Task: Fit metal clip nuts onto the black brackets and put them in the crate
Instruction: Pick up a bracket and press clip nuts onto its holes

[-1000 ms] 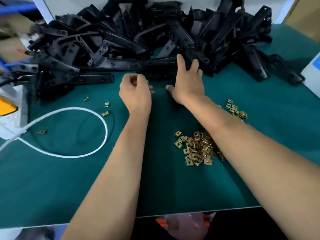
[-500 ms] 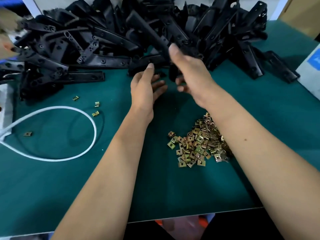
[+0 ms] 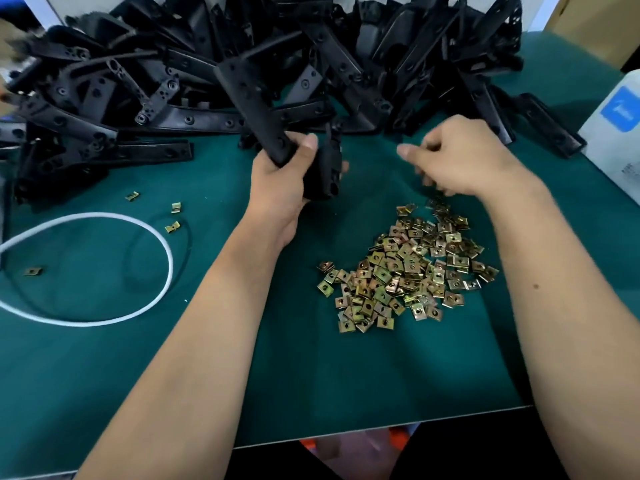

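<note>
My left hand [image 3: 284, 181] grips a long black bracket [image 3: 249, 98] near its lower end, and the bracket slants up to the left over the heap. A big heap of black brackets [image 3: 346, 64] fills the far side of the green table [image 3: 311, 375]. My right hand [image 3: 460, 161] hovers above the far edge of the pile of brass-coloured clip nuts [image 3: 405, 271], with its fingers curled downward. Whether it holds a nut is hidden. No crate is in view.
A white cord loop [image 3: 162, 244] lies at the left with stray clip nuts [image 3: 173, 226] around it. A white box with a blue label [image 3: 620, 133] stands at the right edge. The table's near edge runs below my forearms.
My right hand pulled a bracket out of the heap and passed it over. My left hand now grips it, and my right hand has drawn back toward the clip nuts.
</note>
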{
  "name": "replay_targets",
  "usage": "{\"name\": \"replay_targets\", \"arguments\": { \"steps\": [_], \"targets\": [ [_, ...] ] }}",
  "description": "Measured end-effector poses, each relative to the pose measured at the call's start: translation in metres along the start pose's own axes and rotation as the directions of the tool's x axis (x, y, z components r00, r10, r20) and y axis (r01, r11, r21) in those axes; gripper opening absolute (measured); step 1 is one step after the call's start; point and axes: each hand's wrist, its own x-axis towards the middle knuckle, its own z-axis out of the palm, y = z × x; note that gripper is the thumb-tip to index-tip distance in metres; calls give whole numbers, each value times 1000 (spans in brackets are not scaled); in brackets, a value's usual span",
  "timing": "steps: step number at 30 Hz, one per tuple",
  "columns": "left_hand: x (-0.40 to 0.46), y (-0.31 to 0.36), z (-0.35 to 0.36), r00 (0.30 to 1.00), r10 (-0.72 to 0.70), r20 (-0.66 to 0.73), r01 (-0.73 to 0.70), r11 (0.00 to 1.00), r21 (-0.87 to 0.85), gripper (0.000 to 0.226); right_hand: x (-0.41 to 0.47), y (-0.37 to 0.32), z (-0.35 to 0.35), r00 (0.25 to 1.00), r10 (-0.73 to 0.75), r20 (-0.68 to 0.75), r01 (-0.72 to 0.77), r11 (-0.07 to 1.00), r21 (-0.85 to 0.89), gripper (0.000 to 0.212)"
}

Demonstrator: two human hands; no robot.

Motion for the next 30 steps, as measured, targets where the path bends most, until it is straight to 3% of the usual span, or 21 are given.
{"name": "replay_targets", "arguments": {
  "steps": [2, 5, 10, 13, 14, 17, 19, 21, 27, 30],
  "targets": [
    [0, 1, 3, 999, -39, -24, 37, 996, -75, 8, -1, 8, -6, 992, 89, 87, -75, 985, -154, 61],
    [-1, 0, 6, 996, -82, -26, 76, 983, -169, 23, -8, -7, -2, 968, 157, 195, -111, 968, -227, 71],
    [-2, 1, 5, 994, -77, -72, 60, 977, -204, 46, -22, -48, 26, 931, -76, 356, 126, 985, -119, 52],
    [-1, 2, 2, 993, -72, -96, 50, 975, -215, 46, -26, -54, 22, 910, -164, 380, 148, 986, 70, 39],
    [0, 2, 1, 992, -70, -101, 47, 975, -215, 46, -26, -50, 14, 922, -154, 356, 154, 988, 29, 40],
    [2, 1, 0, 991, -72, -112, 47, 975, -217, 48, -22, -24, -18, 955, 57, 292, 34, 953, -300, 57],
    [2, 0, 1, 991, -70, -116, 43, 975, -217, 46, -27, -7, -32, 906, 263, 331, -165, 941, -296, 63],
    [2, 0, 2, 990, -64, -130, 36, 977, -209, 41, -36, -4, -31, 871, 323, 369, -225, 932, -285, 62],
    [2, -2, 7, 979, -31, -203, -16, 974, -225, 27, -49, -46, 11, 936, 71, 346, 44, 948, -315, 50],
    [0, -1, 7, 974, -23, -226, -42, 960, -278, 22, -53, -58, 25, 968, -27, 248, 73, 981, -182, 45]
  ]
}}
